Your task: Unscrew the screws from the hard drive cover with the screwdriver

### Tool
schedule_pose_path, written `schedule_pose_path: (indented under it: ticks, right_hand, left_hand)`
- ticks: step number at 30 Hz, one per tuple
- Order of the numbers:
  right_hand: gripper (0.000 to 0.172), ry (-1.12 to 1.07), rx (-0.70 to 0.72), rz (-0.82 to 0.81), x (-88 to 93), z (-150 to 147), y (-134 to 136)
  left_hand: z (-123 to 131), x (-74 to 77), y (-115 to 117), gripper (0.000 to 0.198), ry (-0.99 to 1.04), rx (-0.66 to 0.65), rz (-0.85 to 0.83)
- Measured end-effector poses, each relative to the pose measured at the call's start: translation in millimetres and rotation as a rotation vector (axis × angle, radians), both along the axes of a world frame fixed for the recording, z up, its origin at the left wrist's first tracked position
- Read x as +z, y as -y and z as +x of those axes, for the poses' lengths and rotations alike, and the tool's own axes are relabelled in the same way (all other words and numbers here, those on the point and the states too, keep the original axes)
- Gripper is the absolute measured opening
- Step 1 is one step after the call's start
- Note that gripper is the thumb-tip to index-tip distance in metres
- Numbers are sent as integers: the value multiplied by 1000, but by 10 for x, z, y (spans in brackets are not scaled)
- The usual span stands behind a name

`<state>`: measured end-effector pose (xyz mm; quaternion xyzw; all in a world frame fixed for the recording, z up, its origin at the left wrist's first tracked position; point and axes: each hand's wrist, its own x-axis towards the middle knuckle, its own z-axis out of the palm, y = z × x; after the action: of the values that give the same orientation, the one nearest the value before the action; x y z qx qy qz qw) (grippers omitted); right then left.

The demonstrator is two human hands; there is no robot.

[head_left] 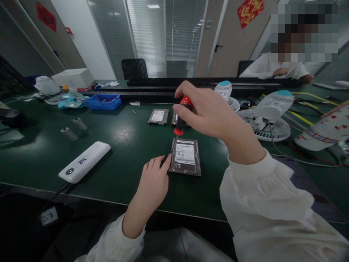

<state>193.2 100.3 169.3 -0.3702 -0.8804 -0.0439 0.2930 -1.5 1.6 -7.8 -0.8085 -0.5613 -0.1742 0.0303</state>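
A hard drive [185, 156] with a white label lies flat on the green table [120, 138] in front of me. My right hand [207, 112] is closed round the red and black handle of a screwdriver [182, 118], held upright with its tip at the drive's far left corner. My left hand [154, 180] rests on the table, fingers loosely curled, fingertips touching the drive's left edge.
Two more hard drives [158, 116] lie further back. A white power bank [84, 161] and two small cylinders [69, 133] sit to the left, a blue tray [103, 101] behind them. White fans [268, 114] stand at the right. Another person in white [272, 67] sits across.
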Motion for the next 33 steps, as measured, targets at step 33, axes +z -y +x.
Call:
schedule_pose_path:
  ticks: [33]
  right_hand:
    - [29, 13, 26, -11, 7, -6, 23]
  left_hand:
    - [-1, 1, 3, 59, 11, -7, 5]
